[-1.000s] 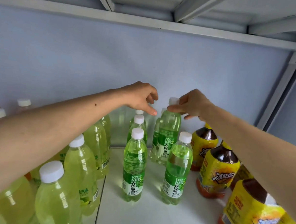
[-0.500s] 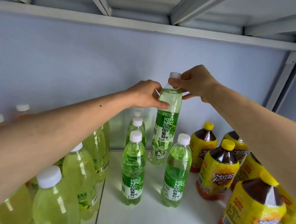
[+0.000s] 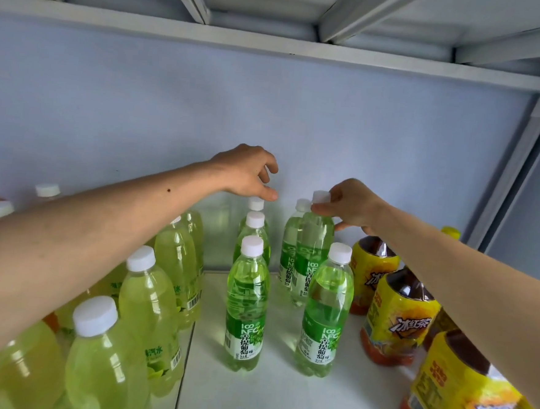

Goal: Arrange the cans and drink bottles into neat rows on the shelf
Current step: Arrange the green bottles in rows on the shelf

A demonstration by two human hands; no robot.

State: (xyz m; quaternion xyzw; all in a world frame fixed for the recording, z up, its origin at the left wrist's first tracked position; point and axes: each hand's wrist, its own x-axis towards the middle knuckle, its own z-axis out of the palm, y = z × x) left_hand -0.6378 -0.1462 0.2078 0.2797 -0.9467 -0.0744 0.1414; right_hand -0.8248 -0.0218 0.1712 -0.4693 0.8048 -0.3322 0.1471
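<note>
1. Right hand point(image 3: 353, 205) pinches the cap of a green bottle point(image 3: 312, 252) standing far back on the shelf point(image 3: 281, 393).
2. Left hand point(image 3: 248, 172), fingers loosely curled, holds nothing; its thumb is above the far-left green bottle's cap point(image 3: 256, 203).
3. Tea bottles point(image 3: 398, 315) stand right, yellow bottles point(image 3: 150, 304) left.
</note>
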